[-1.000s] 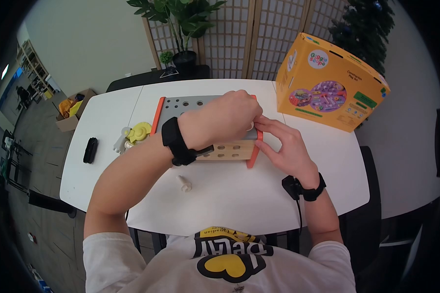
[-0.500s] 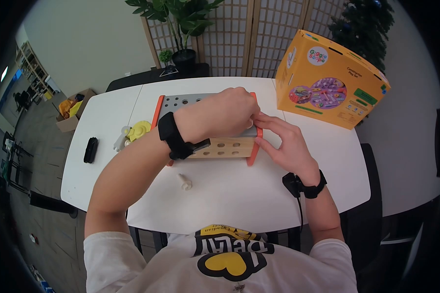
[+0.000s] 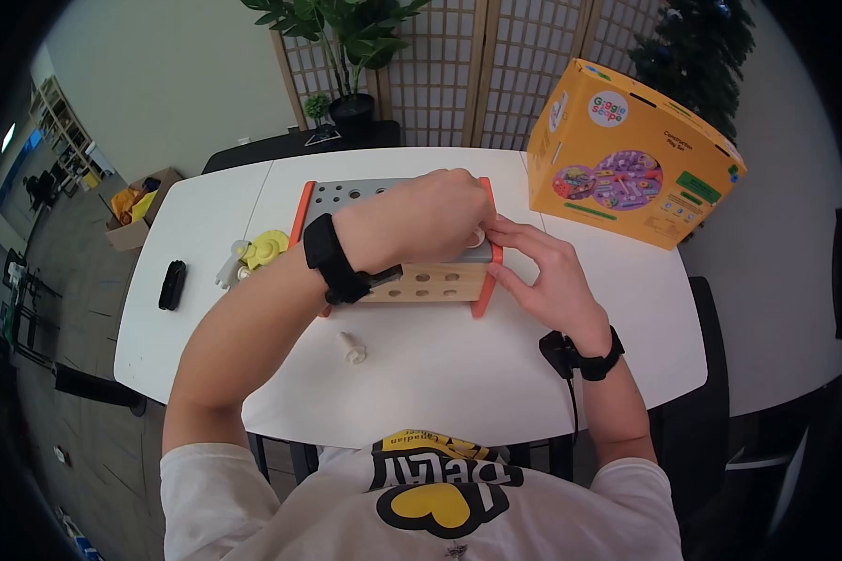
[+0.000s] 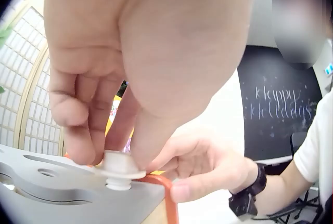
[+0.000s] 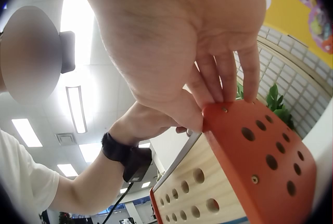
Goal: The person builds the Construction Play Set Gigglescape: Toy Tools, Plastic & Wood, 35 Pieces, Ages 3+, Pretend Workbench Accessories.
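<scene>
A toy workbench with a grey top (image 3: 370, 190) and orange side panels (image 5: 270, 156) stands on the white table. Reaching across it, my left hand (image 3: 421, 215) pinches the head of a white plastic screw (image 4: 118, 162) near the top's right edge. Some thread shows between the screw's rim and the grey surface. My right hand (image 3: 554, 285) grips the near corner of the right orange panel, thumb at the front edge and fingers over the top. In the right wrist view the left hand's fingertips are mostly hidden.
Another white screw (image 3: 353, 349) lies in front of the workbench. To its left are yellow and grey pieces (image 3: 267, 250) and a black object (image 3: 172, 285). A large orange-yellow box (image 3: 627, 154) stands at the back right, and a potted plant (image 3: 353, 112) behind the table.
My left hand has turned and shifted slightly, with a bit more of the white screw showing beside its fingers. My right hand keeps its place on the panel.
</scene>
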### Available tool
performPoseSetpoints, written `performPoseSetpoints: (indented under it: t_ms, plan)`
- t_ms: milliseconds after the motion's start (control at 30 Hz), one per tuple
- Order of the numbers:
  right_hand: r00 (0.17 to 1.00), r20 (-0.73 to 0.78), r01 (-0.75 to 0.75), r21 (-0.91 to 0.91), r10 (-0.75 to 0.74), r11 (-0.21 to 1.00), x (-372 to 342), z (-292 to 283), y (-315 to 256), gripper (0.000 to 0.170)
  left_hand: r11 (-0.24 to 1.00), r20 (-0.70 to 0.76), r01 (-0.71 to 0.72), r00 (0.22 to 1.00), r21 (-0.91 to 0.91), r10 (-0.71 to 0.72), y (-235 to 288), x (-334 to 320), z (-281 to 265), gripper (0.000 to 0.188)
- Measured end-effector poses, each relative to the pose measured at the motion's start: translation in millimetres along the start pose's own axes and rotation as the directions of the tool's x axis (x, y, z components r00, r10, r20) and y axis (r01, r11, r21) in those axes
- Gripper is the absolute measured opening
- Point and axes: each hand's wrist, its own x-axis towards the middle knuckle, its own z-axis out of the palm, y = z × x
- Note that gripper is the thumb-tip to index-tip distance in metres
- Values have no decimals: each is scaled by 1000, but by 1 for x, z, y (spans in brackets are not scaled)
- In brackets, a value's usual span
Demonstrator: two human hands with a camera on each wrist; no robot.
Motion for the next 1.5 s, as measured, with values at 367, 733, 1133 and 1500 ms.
performPoseSetpoints:
  t_ms: [367,733,1133,1500]
  plan:
    - [1000,6,-14,11,14,1000,0,0,-1,31,980,-10,199,980,-22,-199,11,-4,-13,17]
    - [1000,16,-27,17,27,999,1,0,0,32,954,-131,-56,991,-295,18,-6,-14,12,18]
    - [1000,5,-14,18,13,1000,0,1,-1,32,993,-195,17,980,-119,-40,-3,-13,23,11]
    - [1000,-11,7,12,-7,1000,0,1,0,32,981,-317,125,934,-148,-167,10,-19,23,14]
